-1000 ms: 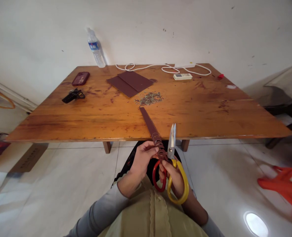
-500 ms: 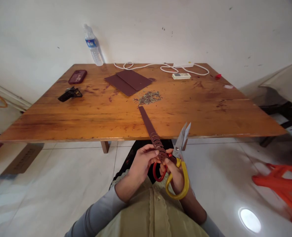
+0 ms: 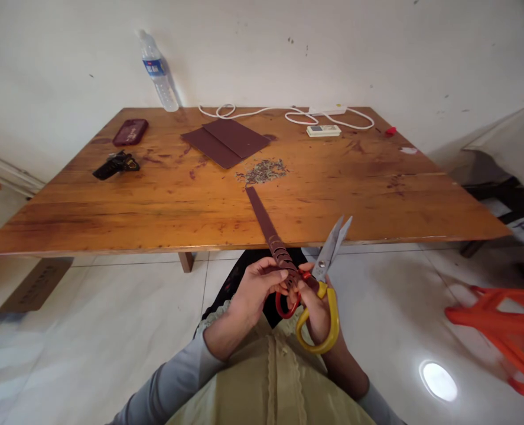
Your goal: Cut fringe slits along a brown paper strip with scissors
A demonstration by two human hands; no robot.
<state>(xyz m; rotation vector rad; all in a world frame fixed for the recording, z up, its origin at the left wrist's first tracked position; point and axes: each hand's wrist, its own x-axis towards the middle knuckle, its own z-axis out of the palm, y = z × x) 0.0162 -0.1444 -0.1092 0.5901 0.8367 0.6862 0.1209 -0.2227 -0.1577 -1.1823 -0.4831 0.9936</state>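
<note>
A long dark brown strip [image 3: 262, 213], with a row of curved slits along its near part, reaches from my hands to over the table's front edge. My left hand [image 3: 257, 286] pinches the slit part between thumb and fingers. Close beside it, my right hand [image 3: 317, 310] grips the strip's near end with the thumb on top. Scissors [image 3: 331, 301] with one yellow and one red handle hang on my right hand too, their blades slightly apart and pointing away to the right. The fingers under the strip are partly hidden.
On the wooden table [image 3: 155, 218] lie brown sheets [image 3: 226, 143], a heap of small scraps [image 3: 264, 171], a phone [image 3: 130, 132], black keys or a holder [image 3: 116, 165], a white remote [image 3: 324, 131] and a white cable [image 3: 262, 110]. A bottle [image 3: 159, 74] stands behind. An orange stool [image 3: 496, 319] is at right.
The view has shifted slightly, so the table things appear a little higher and further left. Both hands keep their hold on the strip, with the scissors still in the right.
</note>
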